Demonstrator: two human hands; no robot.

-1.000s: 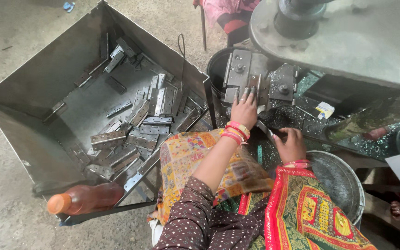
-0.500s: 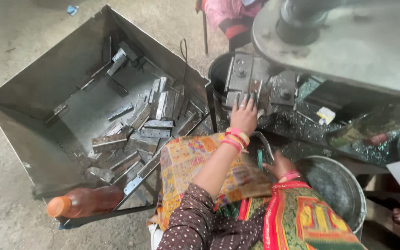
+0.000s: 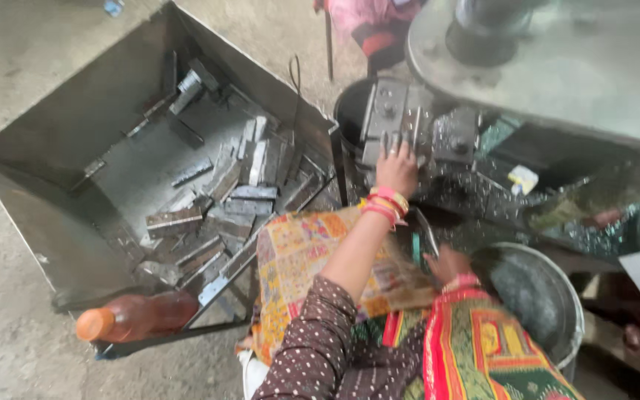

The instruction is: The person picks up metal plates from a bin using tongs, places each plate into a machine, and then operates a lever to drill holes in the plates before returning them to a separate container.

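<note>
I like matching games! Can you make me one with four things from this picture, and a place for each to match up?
Things:
1. left hand
2. right hand
3. orange-capped bottle
4. flat metal pieces

Places:
A. lying inside the big metal bin
B. on the grey metal block of the machine
C. low down, next to the round metal bucket
D. lying at the near edge of the bin

Pairs: 1-B, 2-C, 3-D, 4-A
</note>
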